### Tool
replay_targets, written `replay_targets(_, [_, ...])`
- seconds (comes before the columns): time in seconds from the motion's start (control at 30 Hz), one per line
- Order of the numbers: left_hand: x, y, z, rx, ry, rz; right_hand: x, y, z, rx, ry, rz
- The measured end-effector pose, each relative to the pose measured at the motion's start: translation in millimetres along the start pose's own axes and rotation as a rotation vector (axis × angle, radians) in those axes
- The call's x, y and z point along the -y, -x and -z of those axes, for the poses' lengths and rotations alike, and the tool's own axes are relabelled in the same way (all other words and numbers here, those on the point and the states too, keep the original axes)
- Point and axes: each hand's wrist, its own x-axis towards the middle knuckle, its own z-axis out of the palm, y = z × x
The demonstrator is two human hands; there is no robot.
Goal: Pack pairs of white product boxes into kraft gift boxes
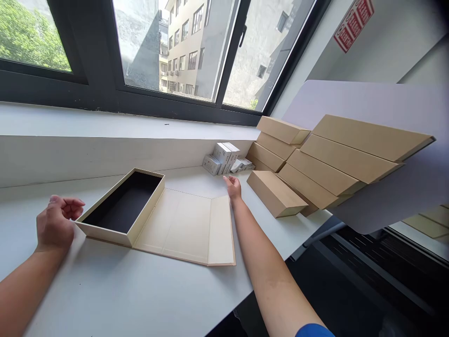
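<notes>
A cardboard gift box (129, 238) lies on the white table with its hinged lid (185, 224) folded out flat to the right; its black-lined inside is bare. My left hand (58, 222) is beside the box's left corner, fingers loosely curled and apart from the thumb, with nothing seen in them. Whether it touches the corner I cannot tell. Past the lid's far right edge, my right hand (234, 187) reaches out with fingers slightly bent and nothing visible in them. Just beyond its fingertips stand several small white boxes (221, 157), some stacked, near the wall.
Several closed brown boxes (336, 159) are piled at the right, with one brown box (277, 192) in front, close to my right forearm. A lilac panel (379, 100) rises behind the pile. The white table (140, 295) ends at a slanting edge on the right. Windows line the back.
</notes>
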Motion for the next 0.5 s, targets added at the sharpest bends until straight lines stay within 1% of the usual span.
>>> replay_targets(0.1, [0.4,-6.8,-2.1,0.005,0.111,0.193,-2.6,-18.9,-11.7,-0.03,0.044,0.035])
replay_targets(0.17, [-2.0,-6.5,-3.1,0.037,0.072,0.25,-3.5,-30.1,-20.0,-0.056,0.082,0.056])
replay_targets(0.33, [-7.5,-1.5,-1.8,0.162,-0.013,0.327,-3.6,-54.8,-35.5,-0.153,0.17,0.098])
replay_targets(0.5, [-1.9,-4.2,1.4,0.194,-0.052,0.352,-4.8,-74.1,-41.5,-0.206,0.182,0.105])
